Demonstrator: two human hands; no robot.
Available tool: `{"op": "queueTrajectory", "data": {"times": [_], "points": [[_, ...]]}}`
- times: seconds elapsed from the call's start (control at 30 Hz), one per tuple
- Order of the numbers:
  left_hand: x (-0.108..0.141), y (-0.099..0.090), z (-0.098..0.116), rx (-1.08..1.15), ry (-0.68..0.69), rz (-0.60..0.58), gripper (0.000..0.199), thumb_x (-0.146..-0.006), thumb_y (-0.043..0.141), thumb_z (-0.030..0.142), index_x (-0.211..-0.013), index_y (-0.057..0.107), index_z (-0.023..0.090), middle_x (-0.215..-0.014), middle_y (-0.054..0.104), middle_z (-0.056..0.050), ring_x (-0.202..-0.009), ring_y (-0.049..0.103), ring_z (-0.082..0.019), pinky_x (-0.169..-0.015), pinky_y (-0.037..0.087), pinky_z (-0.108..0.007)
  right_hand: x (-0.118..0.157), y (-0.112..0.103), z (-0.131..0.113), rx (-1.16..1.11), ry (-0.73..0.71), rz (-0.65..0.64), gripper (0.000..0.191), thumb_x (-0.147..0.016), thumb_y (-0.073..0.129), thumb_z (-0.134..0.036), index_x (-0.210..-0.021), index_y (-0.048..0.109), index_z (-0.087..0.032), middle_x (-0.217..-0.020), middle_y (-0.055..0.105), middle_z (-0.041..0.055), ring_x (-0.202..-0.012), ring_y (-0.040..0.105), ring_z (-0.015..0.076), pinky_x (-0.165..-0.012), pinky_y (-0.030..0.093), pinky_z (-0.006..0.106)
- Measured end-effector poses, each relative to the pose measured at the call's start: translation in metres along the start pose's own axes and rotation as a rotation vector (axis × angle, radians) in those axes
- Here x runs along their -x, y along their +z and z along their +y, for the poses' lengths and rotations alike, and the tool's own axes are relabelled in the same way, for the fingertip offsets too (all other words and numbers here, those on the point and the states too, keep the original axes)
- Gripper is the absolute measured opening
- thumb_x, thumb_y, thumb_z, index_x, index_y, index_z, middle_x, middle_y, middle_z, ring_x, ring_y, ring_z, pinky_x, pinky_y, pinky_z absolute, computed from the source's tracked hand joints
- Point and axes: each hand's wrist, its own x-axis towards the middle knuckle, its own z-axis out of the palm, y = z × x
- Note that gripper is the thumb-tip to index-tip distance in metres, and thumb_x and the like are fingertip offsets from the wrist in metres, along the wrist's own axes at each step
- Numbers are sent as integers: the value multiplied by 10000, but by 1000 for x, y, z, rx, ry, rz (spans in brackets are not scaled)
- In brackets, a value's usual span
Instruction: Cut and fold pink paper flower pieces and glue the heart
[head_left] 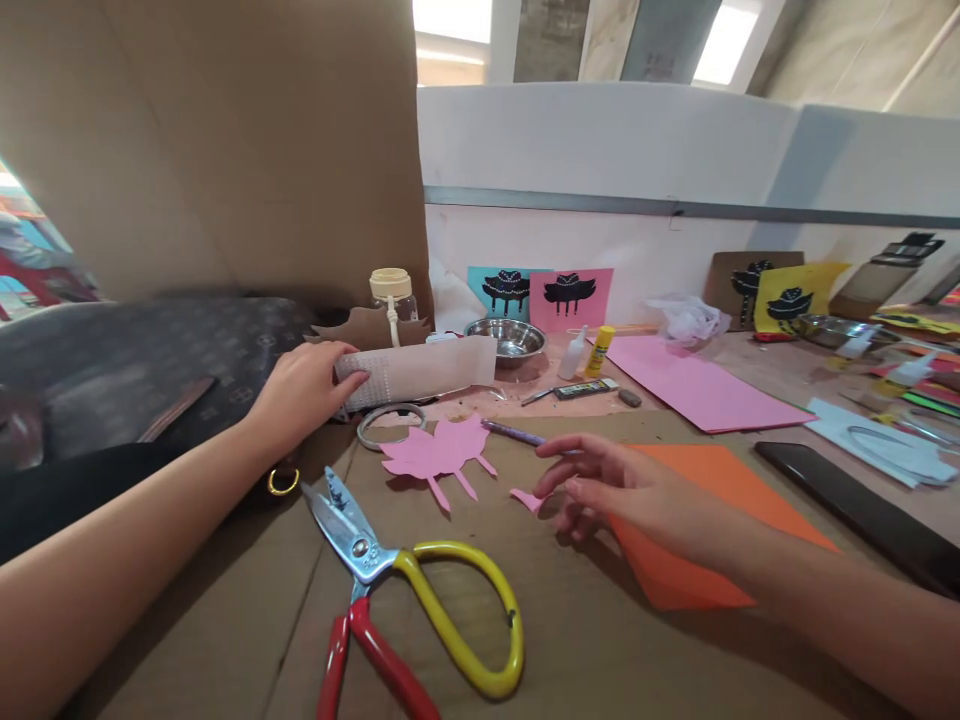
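My left hand [311, 385] is closed on the left end of a whitish sheet with rows of small shiny dots [427, 370], pinching it between thumb and fingers. Over the left edge of the orange paper [705, 490], my right hand [607, 485] has its fingers loosely curled and apart. Beside its fingertips lies a small pink paper scrap [528, 499]; whether they touch is unclear. A pink paper cutout [442, 450] with scalloped edges and narrow strips lies between the hands. Closer to me are scissors [375, 560] with one yellow and one red handle.
A pen [514, 433], tape ring [390, 425], metal bowl [506, 340], glue stick [601, 352] and box-cutter [585, 389] lie beyond the cutout. Pink sheets [697, 380] and a dark phone [855, 510] are rightward. A patterned bag [187, 370] bounds the left.
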Motion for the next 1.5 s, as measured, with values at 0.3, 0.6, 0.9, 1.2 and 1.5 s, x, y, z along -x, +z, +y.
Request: {"op": "queueTrajectory", "data": {"times": [0.3,0.6,0.9,1.2,1.5], "points": [[1,0,1,124,-79,129,428,-939,412,384,-1220,653,169,-1174,719,-137,-1119,638,-342,-965,465,-434,3,1,0,16,19,-6,489,-855,741,-486,-1203,543,-205,-1055,709,60,-756,708,137,-696,573,289],[6,-29,21,415,-218,322,387,-935,472,481,-1159,636,211,-1027,707,-76,-917,648,-273,-836,511,-396,1,-2,-2,-26,-34,88,516,-808,791,-483,-1208,581,-231,-1076,706,73,-779,731,171,-693,610,314],[41,-45,102,1025,-138,-264,386,-803,641,576,-893,701,206,-804,709,-10,-720,638,-200,-627,486,-287,7,7,-2,-113,-184,-23,587,-754,774,-647,-1131,655,-214,-992,741,98,-789,729,240,-607,609,343],[60,-49,120,878,66,-327,357,-877,605,579,-994,709,259,-850,741,12,-755,664,-209,-695,515,-306,21,23,2,-10,25,173,555,-869,628,-676,-719,795,-168,-744,764,92,-671,689,198,-777,564,375],[61,-36,115,627,202,-83,691,-817,691,595,-1425,493,333,-1393,592,-93,-1237,581,-353,-1024,498,-505,13,17,-3,-180,-111,191,389,-879,700,-553,-766,809,-197,-813,773,102,-706,687,232,-700,582,386]]}}
